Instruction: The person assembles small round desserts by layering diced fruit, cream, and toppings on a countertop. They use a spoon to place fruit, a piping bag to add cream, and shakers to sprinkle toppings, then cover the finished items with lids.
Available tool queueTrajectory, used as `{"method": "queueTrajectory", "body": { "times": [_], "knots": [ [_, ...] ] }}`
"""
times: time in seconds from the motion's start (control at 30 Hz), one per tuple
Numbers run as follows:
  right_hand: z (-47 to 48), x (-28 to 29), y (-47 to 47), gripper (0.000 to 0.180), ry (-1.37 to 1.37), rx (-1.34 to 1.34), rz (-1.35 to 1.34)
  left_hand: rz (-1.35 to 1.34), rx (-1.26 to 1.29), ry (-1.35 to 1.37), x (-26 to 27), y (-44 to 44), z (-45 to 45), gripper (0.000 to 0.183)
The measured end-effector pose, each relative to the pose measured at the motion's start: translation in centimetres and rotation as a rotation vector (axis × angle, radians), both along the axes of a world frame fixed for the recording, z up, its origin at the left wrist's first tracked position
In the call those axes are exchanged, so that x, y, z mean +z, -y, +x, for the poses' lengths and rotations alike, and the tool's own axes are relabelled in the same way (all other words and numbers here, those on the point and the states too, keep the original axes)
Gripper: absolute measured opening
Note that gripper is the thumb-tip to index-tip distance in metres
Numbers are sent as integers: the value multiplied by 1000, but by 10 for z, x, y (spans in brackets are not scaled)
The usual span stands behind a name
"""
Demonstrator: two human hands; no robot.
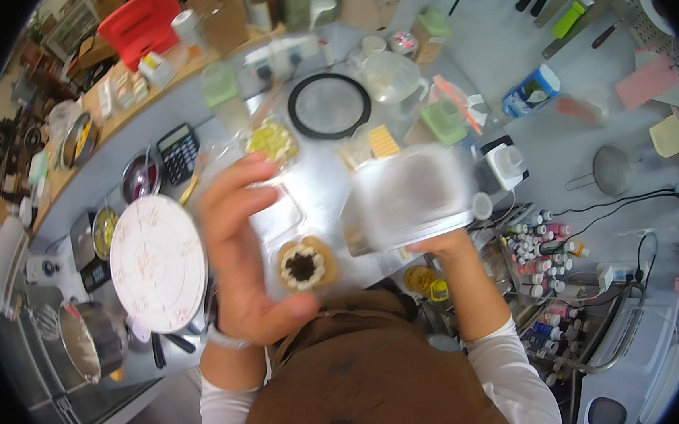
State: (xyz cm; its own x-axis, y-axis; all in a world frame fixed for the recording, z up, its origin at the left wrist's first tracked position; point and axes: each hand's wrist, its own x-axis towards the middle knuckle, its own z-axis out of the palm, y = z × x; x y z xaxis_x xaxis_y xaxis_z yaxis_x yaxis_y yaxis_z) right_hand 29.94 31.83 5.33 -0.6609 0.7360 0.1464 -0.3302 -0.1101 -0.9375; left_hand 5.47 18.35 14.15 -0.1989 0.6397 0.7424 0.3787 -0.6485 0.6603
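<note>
My left hand (237, 251) is raised with fingers curved and thumb apart, holding nothing. Just beyond it on the metal worktop (326, 195) sits a small round cake (302, 267), topped with a cream ring and dark crumbs at its centre. An empty-looking clear plastic tray or lid (283, 208) lies behind the cake, partly covered by my fingers. On the right, my right hand (442, 245) grips a clear rectangular plastic container (411, 196) from below, motion-blurred; most of its fingers are hidden. Chopped green fruit (271, 140) fills a clear container past my left fingertips.
A white cake turntable (158, 263) stands left, with a mixing bowl (93, 339) beyond it. Behind are a calculator (179, 153), a black-rimmed round disc (329, 105) and a plastic jug (391, 77). Several small bottles (540, 255) crowd a rack on the right.
</note>
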Motion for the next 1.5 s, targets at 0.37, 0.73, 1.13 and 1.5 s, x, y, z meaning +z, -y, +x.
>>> {"method": "queueTrajectory", "body": {
  "times": [0.37, 0.73, 1.13, 1.5],
  "knots": [
    [44, -23, -360, 88, 314, -1173, 328, -619, 297, 236, -67, -23, 8, 37],
    [45, -196, -572, 107, 969, -1323, -6, -788, 658, 486, -92, -24, 13, 35],
    [-1, -162, -571, 76, 363, -935, 28, -824, 692, 463, -95, -49, 15, 25],
    [-17, -173, -588, 79, 1133, -987, 1262, -729, 666, 503, -91, -24, 19, 26]
  ]
}}
